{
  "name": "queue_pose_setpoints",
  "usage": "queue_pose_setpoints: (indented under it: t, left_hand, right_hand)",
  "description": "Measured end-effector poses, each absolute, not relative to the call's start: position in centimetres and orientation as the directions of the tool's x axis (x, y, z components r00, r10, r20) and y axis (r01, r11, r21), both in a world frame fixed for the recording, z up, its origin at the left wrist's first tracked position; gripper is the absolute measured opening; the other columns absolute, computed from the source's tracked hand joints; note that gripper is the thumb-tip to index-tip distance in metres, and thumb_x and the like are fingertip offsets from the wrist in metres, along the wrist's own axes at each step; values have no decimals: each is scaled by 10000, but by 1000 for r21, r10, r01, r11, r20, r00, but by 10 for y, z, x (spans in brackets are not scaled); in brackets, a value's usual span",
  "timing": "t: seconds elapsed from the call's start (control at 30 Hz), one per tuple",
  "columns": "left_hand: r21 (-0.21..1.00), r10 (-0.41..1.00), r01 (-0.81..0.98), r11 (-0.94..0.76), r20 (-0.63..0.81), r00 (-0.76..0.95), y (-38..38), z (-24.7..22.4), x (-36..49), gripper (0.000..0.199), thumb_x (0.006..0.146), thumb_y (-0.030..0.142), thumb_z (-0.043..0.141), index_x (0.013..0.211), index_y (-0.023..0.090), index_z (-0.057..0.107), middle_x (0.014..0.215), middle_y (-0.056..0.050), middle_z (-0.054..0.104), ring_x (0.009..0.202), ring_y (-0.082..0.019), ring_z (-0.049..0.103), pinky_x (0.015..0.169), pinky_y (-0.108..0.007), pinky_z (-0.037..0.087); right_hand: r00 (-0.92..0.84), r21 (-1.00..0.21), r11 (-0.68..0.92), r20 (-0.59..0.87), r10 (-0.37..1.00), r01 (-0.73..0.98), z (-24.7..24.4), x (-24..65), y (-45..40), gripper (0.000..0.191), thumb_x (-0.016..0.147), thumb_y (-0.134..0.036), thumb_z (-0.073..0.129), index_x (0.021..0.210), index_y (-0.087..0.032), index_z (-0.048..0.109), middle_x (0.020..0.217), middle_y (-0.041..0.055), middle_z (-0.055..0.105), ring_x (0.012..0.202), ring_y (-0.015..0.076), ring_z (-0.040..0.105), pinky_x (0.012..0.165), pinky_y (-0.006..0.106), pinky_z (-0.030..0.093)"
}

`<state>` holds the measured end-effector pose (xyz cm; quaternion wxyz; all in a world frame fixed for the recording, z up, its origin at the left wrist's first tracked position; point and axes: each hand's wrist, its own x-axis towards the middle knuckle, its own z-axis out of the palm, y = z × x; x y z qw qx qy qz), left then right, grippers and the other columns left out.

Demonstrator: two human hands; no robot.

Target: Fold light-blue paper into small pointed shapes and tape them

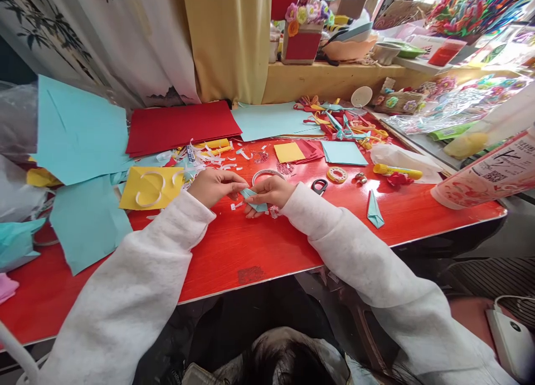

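Both hands meet over the middle of the red table (251, 245). A small folded light-blue paper (259, 206) is between them. My left hand (215, 187) pinches its left corner, with thumb and finger together. My right hand (271, 193) grips the same paper from the right, thumb on top and fingers beneath. Just behind the hands lies a ring-shaped roll (267, 173), partly hidden. Black-handled scissors (320, 186) are right of my right hand. Farther right rests a finished-looking folded blue paper piece (375, 211), pointed at the top.
Yellow paper (142, 198) with white curls and large blue sheets (83, 134) lie at left. Behind are red sheets (179, 127), paper scraps, a yellow square (288, 152) and a blue stack (344, 152). A tape roll (336, 175), yellow tube (397, 171) and large cup (493, 167) stand right.
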<state>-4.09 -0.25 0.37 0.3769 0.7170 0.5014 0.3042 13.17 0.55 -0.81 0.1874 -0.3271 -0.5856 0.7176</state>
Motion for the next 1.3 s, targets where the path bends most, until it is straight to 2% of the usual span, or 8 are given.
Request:
queue_pose_setpoints:
  t: [0.17, 0.33, 0.47, 0.6, 0.7, 0.97, 1.1, 1.3]
  left_hand:
    - [898, 969, 410, -157, 60, 240, -2, 3, -39, 261, 611, 368, 621, 754, 151, 652, 583, -7, 612, 476, -100, 559, 495, -211, 465]
    - [930, 956, 339, -144, 42, 291, 1, 3, -41, 394, 619, 376, 620, 958, 176, 603, 605, -4, 618, 519, -120, 581, 542, -244, 485]
    - [903, 963, 369, -222, 142, 231, 1, 3, -40, 326, 618, 362, 624, 876, 164, 604, 564, 8, 590, 485, -109, 560, 492, -221, 450]
    - [911, 963, 334, -242, 182, 201, 0, 4, -38, 247, 613, 331, 631, 773, 152, 571, 581, 16, 568, 465, -91, 534, 488, -219, 436]
    - [918, 964, 313, -244, 196, 177, 0, 4, -37, 226, 611, 316, 633, 745, 154, 550, 602, 16, 561, 468, -87, 526, 493, -221, 435]
    - [915, 962, 320, -247, 192, 194, -1, 4, -36, 209, 616, 300, 629, 736, 157, 535, 603, 16, 549, 472, -85, 517, 489, -218, 429]
    - [912, 962, 323, -252, 199, 188, 0, 5, -37, 193, 624, 294, 618, 735, 159, 534, 584, 20, 542, 462, -86, 513, 484, -218, 424]
    - [911, 960, 315, -266, 218, 178, 1, 6, -39, 174, 634, 282, 600, 732, 157, 530, 562, 21, 537, 456, -91, 518, 475, -221, 423]
  right_hand:
    - [-741, -972, -217, -212, 637, 91, -9, 136, 9, 210, 622, -265, 646, 723, -87, 601, 635, 41, 644, 602, 143, 627, 547, 191, 503]
    - [-734, -963, -255, -232, 639, 82, -10, 135, 10, 195, 632, -258, 644, 727, -96, 593, 655, 44, 645, 616, 133, 627, 561, 184, 510]
    - [-746, -954, -275, -272, 608, 123, -8, 134, 9, 182, 649, -225, 634, 755, -85, 586, 697, 63, 644, 646, 150, 632, 589, 219, 523]
    - [-748, -960, -257, -253, 613, 114, -6, 133, 7, 194, 637, -221, 645, 753, -84, 571, 680, 59, 642, 623, 143, 630, 579, 223, 528]
    - [-731, -964, -254, -226, 644, 75, -6, 132, 6, 217, 612, -237, 663, 732, -89, 560, 659, 48, 636, 604, 138, 628, 576, 224, 532]
    - [-788, -961, -275, -198, 583, 38, -7, 132, 6, 272, 575, -220, 688, 755, -80, 541, 671, 41, 635, 620, 138, 628, 606, 239, 533]
    - [-752, -957, -289, -218, 622, 38, -5, 131, 4, 206, 625, -189, 653, 757, -86, 534, 657, 36, 629, 602, 132, 628, 588, 220, 535]
    - [-753, -947, -312, -262, 604, 79, -3, 131, 4, 99, 679, -120, 596, 762, -78, 561, 741, 66, 644, 666, 141, 634, 665, 254, 533]
